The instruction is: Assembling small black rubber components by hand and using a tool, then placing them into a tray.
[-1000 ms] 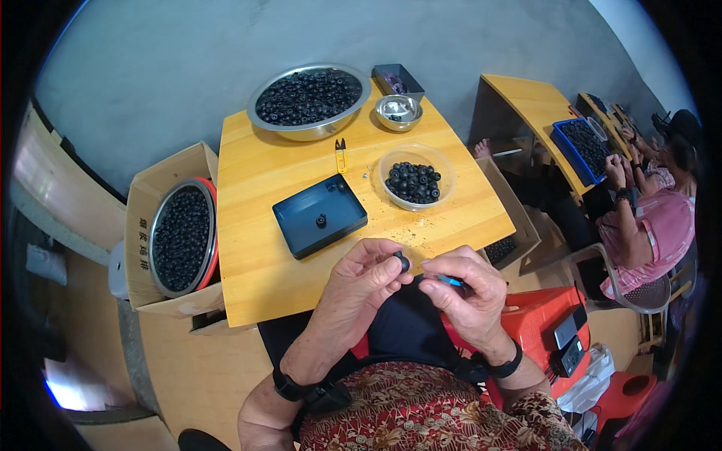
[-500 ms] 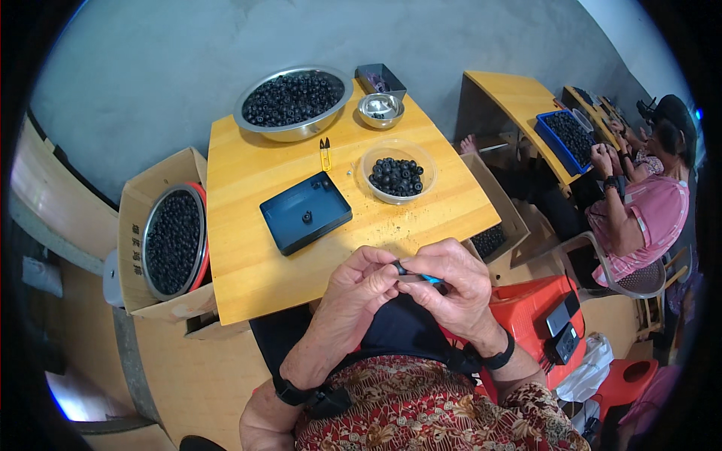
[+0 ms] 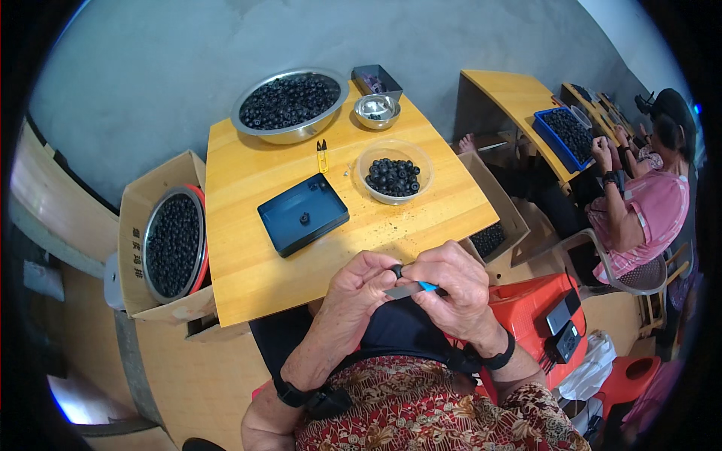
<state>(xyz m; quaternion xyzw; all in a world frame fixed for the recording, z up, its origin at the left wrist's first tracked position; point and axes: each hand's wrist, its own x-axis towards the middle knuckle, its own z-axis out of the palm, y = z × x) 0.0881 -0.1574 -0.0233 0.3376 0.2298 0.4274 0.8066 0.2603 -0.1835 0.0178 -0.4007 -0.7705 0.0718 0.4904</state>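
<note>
Over the table's near edge my two hands meet. My left hand (image 3: 356, 286) pinches a small black round part (image 3: 396, 270) between thumb and fingertips. In my right hand (image 3: 454, 283) is a small knife (image 3: 407, 290) with a flat grey blade and a bit of blue at the grip; its blade lies just below the black part, against or close to the left fingers. Beyond the hands stands a dark blue tray (image 3: 286, 234) holding a loose black part (image 3: 304, 218). A clear plastic bowl (image 3: 362, 188) of similar parts sits to its right.
At the table's back are a large steel basin (image 3: 293, 137) heaped with black parts, a small steel bowl (image 3: 377, 120) and a dark box (image 3: 387, 80). Yellow-handled snips (image 3: 323, 160) lie mid-table. A carton (image 3: 135, 225) stands left, a red stool (image 3: 519, 308) right. Co-workers (image 3: 639, 203) sit at right.
The blade has come further into view, now tilted below the black part, and the blue bit shows more. Both hands have shifted only slightly, and the black part remains in the left fingers.
</note>
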